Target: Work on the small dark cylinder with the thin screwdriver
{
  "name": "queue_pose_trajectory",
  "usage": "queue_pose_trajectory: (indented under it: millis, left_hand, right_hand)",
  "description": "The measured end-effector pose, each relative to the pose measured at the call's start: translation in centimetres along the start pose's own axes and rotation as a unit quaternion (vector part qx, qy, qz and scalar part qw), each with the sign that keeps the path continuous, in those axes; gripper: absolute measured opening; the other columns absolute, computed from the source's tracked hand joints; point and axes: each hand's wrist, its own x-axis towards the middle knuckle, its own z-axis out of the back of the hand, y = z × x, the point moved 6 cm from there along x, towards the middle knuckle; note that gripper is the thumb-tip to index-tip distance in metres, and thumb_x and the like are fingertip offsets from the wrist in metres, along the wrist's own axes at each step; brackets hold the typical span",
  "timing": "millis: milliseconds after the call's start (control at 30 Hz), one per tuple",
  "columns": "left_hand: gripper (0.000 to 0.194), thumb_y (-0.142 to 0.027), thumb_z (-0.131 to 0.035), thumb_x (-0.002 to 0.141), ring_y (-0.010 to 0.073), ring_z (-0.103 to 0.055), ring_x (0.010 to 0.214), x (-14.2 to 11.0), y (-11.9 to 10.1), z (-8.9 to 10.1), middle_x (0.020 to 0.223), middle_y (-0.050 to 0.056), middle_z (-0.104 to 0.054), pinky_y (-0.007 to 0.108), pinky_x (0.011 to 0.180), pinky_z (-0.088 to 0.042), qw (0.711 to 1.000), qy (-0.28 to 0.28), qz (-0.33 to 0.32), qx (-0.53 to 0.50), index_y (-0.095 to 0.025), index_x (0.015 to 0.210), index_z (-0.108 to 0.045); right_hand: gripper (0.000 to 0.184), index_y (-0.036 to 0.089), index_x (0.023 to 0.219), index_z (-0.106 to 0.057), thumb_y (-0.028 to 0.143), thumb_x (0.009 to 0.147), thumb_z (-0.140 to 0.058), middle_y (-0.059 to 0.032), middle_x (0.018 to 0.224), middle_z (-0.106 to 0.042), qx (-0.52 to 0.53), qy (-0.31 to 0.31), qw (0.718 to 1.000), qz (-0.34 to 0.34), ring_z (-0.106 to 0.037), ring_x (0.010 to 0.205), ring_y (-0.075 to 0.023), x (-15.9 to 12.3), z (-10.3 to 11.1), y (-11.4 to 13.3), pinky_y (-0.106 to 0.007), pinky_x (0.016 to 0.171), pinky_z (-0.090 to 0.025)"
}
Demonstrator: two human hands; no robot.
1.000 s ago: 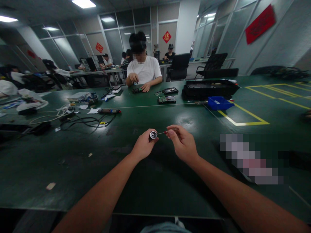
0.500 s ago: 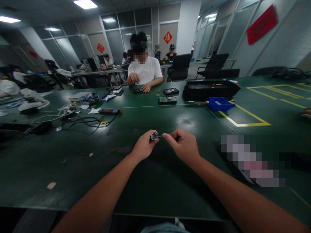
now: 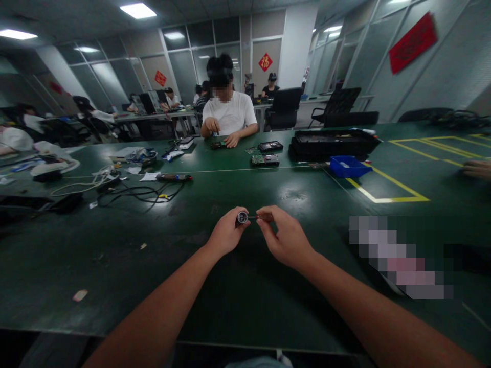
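The right hand (image 3: 287, 232) has shifted, screwdriver (image 3: 265, 217) pinched between thumb and fingers (image 3: 274, 210).

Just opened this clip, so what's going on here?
At a green table, the left hand holds a small dark cylinder, its round silvery end facing the camera. The right hand grips what looks like a screwdriver, its thin shaft pointing at the cylinder's side; the tip's exact position is too small to tell. Opposite, another person sits over a small dark device.
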Motion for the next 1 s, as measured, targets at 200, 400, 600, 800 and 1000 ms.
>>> queue_pose_trajectory:
  millis: [200,400,600,800,1000]
  left_hand:
    - [0.021,-0.024,-0.060,0.090,0.0208,-0.062,0.101,0.0,-0.1,-0.2,0.111,0.005,-0.067,0.034,0.089,-0.047,1.000,0.001,0.011,0.013,-0.022,0.111,-0.061]
    - [0.023,-0.020,-0.062,0.088,0.0192,-0.062,0.100,0.0,0.2,0.0,0.109,0.003,-0.067,0.032,0.089,-0.047,1.000,-0.016,0.014,0.006,-0.023,0.111,-0.060]
    - [0.022,-0.020,-0.062,0.088,0.0187,-0.063,0.098,0.1,0.3,0.2,0.110,0.003,-0.067,0.032,0.088,-0.048,0.999,-0.026,0.027,0.000,-0.023,0.110,-0.061]
    - [0.022,-0.020,-0.061,0.088,0.0189,-0.065,0.093,0.0,0.3,0.1,0.103,0.003,-0.067,0.031,0.084,-0.049,0.998,-0.033,0.054,0.011,-0.024,0.110,-0.060]
    - [0.024,-0.019,-0.062,0.088,0.0210,-0.063,0.101,0.3,0.2,0.0,0.110,0.004,-0.066,0.035,0.092,-0.048,0.997,-0.008,0.045,0.060,-0.025,0.112,-0.062]
  right_hand:
    - [0.022,0.020,0.106,-0.063,0.038,0.097,-0.054,-0.0061,0.088,-0.072,-0.029,-0.006,0.998,-0.064,-0.068,0.076,-0.0201,-0.1,0.3,-0.2,-0.033,0.067,-0.050]
    - [0.032,0.018,0.126,-0.056,0.025,0.096,-0.048,-0.0093,0.098,-0.073,-0.016,-0.010,0.999,-0.035,-0.069,0.087,-0.0220,0.0,0.1,0.1,-0.035,0.077,-0.052]
    - [0.023,0.021,0.112,-0.062,0.032,0.099,-0.047,-0.0070,0.093,-0.072,0.042,-0.017,0.997,-0.070,-0.068,0.083,-0.0211,-0.2,-0.1,-0.6,-0.035,0.076,-0.051]
    - [0.027,0.020,0.102,-0.066,0.045,0.093,-0.058,-0.0051,0.087,-0.071,0.295,-0.098,0.932,-0.187,-0.068,0.081,-0.0194,-0.2,-1.2,-4.2,-0.035,0.078,-0.053]
    - [0.031,0.018,0.085,-0.065,0.049,0.083,-0.068,-0.0009,0.075,-0.062,0.462,-0.151,0.813,-0.321,-0.060,0.066,-0.0144,-0.3,-2.5,-7.9,-0.030,0.064,-0.053]
